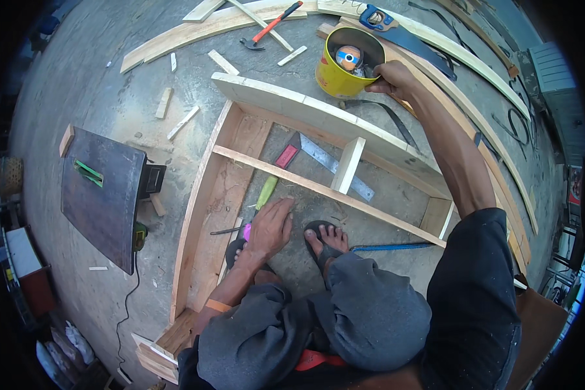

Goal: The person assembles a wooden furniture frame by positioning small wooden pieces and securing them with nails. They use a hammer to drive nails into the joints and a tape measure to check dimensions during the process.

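My right hand [391,77] grips the rim of a yellow tin [338,79] at the far side. Inside the tin lies an orange and blue disc [348,58] among small things I cannot make out. My left hand [271,224] hangs low over the floor inside a wooden frame [201,188], fingers loosely bent, apparently holding nothing. Just beyond it is a green handle [266,192], in line with a try square [338,166] with a red stock. Beside my left wrist are a purple piece [247,232] and a thin dark rod [225,231], partly hidden by the hand.
A claw hammer [266,29], wood offcuts [164,103] and a handsaw [409,39] lie beyond the frame. Long boards [461,97] curve along the right. A dark-topped power tool table [104,188] with a cord stands left. A blue bar [391,247] lies near my foot.
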`<act>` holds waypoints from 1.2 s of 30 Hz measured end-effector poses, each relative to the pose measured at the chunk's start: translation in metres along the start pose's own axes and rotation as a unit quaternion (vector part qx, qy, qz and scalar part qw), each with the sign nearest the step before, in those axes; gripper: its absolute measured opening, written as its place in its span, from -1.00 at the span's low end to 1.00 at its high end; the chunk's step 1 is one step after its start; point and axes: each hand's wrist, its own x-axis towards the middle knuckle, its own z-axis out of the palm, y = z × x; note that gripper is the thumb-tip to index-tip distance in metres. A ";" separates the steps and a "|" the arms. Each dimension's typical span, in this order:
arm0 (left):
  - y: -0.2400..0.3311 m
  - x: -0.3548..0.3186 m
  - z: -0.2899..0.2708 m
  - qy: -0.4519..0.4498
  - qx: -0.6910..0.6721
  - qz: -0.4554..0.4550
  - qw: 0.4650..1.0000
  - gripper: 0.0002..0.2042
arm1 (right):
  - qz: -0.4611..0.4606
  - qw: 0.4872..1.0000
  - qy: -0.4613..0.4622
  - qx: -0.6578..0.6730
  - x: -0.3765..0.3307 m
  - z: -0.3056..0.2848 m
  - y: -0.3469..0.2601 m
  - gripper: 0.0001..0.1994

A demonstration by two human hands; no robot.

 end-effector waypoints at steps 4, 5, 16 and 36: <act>-0.010 -0.064 -0.007 0.020 -0.021 -0.176 0.984 -0.71 | 0.029 0.991 -0.012 -0.128 0.014 0.026 0.022 -0.59; -0.010 -0.082 -0.006 0.042 -0.032 -0.221 0.974 -0.73 | 0.028 0.978 -0.003 -0.208 0.008 0.030 0.013 -0.61; -0.026 -0.124 -0.013 -0.033 -0.090 -0.431 0.897 -0.70 | -0.257 0.862 -0.017 -0.437 0.017 0.044 -0.043 -0.68; -0.037 -0.060 -0.069 0.119 -0.315 -0.405 0.850 -0.72 | -0.155 0.981 -0.092 -0.072 -0.023 0.085 -0.069 -0.73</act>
